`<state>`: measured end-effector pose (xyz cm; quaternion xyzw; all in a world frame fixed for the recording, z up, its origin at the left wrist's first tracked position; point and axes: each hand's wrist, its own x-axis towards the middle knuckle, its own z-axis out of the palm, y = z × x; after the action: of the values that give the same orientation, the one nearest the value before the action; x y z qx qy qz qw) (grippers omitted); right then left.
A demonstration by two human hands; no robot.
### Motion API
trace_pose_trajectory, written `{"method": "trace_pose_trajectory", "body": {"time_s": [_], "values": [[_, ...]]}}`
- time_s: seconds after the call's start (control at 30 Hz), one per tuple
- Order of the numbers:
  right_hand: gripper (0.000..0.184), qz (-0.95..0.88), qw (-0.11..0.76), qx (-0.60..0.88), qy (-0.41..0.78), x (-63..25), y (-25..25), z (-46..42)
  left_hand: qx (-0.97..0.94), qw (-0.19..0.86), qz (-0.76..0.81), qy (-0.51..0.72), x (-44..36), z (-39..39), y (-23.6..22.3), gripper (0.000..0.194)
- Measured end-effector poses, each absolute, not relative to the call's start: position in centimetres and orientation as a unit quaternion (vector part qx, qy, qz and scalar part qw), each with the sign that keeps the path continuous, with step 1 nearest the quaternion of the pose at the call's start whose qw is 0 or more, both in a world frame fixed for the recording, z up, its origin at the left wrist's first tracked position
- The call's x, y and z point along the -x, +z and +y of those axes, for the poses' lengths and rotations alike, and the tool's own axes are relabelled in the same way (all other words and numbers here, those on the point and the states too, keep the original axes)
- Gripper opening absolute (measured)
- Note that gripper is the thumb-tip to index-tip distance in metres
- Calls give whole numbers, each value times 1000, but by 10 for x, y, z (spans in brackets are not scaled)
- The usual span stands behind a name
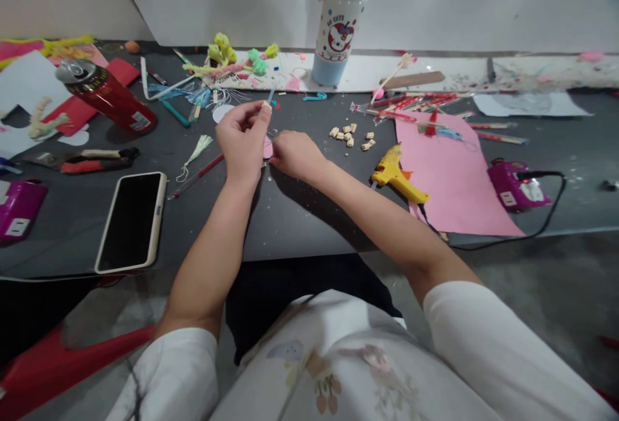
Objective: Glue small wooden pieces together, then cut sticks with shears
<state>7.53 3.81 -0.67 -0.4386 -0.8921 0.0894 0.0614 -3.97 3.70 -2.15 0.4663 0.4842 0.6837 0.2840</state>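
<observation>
My left hand (pixel 245 137) is raised a little over the dark table, its thumb and fingers pinched on a small pale piece (pixel 266 106) at the fingertips. My right hand (pixel 297 155) is closed low beside it, knuckles up; what its fingers hold is hidden. Between the two hands a bit of pink material (pixel 267 147) shows, partly covered. Several short cut pieces of pale stick (pixel 349 135) lie in a loose group to the right of my right hand. A yellow glue gun (pixel 397 176) rests on its side, partly over a pink sheet (pixel 464 179).
A bottle (pixel 337 28) stands at the back; a red can (pixel 109 95) leans at the left. Pliers (pixel 99 160), a phone (pixel 130 221) and a white tassel (pixel 197 151) lie left. Wrapped sticks (pixel 425 102) are at right, near a purple box (pixel 518 186) with a black cable (pixel 551 215).
</observation>
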Motion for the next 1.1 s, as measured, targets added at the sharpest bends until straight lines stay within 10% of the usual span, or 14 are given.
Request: {"method": "trace_pose_trajectory", "body": {"time_s": [0.47, 0.8, 1.1], "values": [[23, -891, 87, 438, 84, -79, -4, 38, -474, 269, 473, 692, 42, 43, -27, 35], [20, -717, 394, 334, 468, -142, -6, 39, -497, 313, 455, 669, 27, 31, -25, 30], [30, -639, 509, 230, 529, -154, -17, 40, -588, 298, 425, 620, 16, 12, -17, 27]]}}
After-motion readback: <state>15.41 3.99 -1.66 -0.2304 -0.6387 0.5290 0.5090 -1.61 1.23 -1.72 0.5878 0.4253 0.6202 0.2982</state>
